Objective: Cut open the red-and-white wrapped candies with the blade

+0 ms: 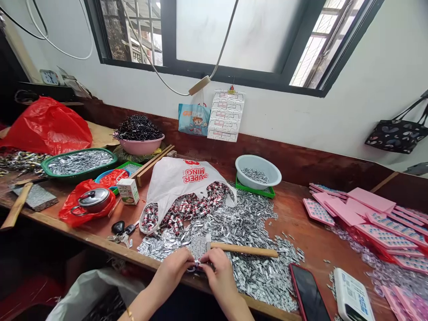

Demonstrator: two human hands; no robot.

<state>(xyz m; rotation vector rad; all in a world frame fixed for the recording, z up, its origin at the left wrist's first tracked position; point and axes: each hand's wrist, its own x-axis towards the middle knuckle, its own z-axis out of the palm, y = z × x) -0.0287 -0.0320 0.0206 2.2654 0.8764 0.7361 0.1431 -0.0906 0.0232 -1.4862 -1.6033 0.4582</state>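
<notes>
My left hand (176,266) and my right hand (219,270) meet at the near edge of the wooden bench (301,218), pinching one small red, white and silver piece (197,265) between their fingertips. Right behind them spreads a wide heap of small silver pieces (247,232). A wooden-handled hammer (242,249) lies on the heap, just past my right hand. A white plastic bag (180,178) printed in red lies open beyond my left hand, spilling red-and-white striped pieces (190,207).
A phone (309,294) and a white power bank (352,296) lie near right. Pink cards (368,209) are stacked far right. A pale bowl (258,171), pink bowl (138,145), green tray (78,161), pot (93,199), red bags, keys (120,232) and carton (129,191) crowd the left.
</notes>
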